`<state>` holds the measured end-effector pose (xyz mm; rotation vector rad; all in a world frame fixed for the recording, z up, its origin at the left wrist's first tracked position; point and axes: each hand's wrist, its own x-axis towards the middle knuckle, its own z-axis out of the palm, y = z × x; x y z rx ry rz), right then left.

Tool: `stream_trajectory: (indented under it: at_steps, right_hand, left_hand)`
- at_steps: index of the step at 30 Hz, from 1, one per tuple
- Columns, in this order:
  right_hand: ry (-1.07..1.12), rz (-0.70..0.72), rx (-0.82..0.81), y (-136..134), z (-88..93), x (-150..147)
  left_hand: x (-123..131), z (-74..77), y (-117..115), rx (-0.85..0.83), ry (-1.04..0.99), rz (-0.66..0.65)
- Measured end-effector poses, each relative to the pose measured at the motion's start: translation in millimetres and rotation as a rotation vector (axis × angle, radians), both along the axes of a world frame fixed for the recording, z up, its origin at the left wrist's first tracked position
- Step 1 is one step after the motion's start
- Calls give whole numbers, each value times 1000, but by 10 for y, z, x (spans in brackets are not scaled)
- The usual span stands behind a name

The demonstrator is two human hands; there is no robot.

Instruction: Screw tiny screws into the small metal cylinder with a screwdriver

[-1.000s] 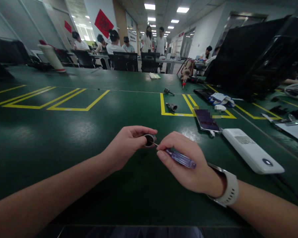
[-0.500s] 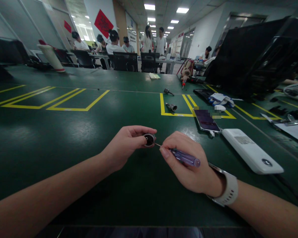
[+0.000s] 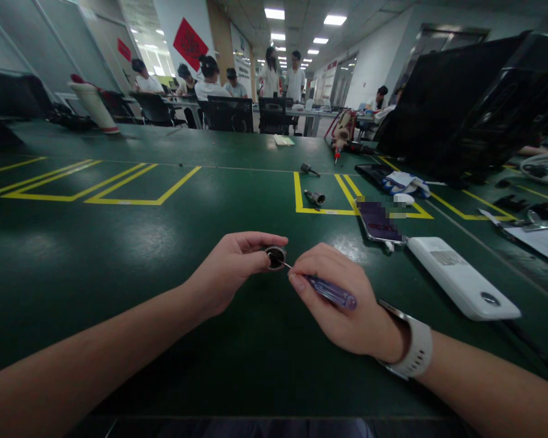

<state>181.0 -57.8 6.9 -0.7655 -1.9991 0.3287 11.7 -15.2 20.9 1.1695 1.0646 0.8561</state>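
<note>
My left hand (image 3: 231,266) pinches a small round metal part (image 3: 275,257) between thumb and fingers, just above the green table (image 3: 119,243). My right hand (image 3: 342,301) is closed round a small screwdriver with a clear purple handle (image 3: 331,292). Its thin metal tip points left into the open face of the metal part. A white watch (image 3: 413,353) sits on my right wrist.
Two similar metal parts (image 3: 315,196) (image 3: 307,168) lie inside and beyond a yellow-taped box. A phone (image 3: 380,222) and a white power bank (image 3: 461,277) lie to the right, with gloves (image 3: 404,181) and black equipment (image 3: 466,103) behind. Several people sit and stand at far desks.
My right hand drew the screwdriver slightly right and then pushed it back left, so its tip sits in the metal part again. My left hand has stayed put.
</note>
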Motion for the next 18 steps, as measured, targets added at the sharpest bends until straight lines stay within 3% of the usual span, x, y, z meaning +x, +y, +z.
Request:
stream_trajectory:
  at_steps: [5,11,18]
  right_hand:
    - [62,13,-32,28,-30,-4]
    - [415,34,-415,161,-147,53]
    - [670,142,-589,217,-214,42]
  left_hand:
    - [1,10,15,29,12,37]
    - [-11,10,35,14,-33,42]
    - [-15,8,43,14,-29,41]
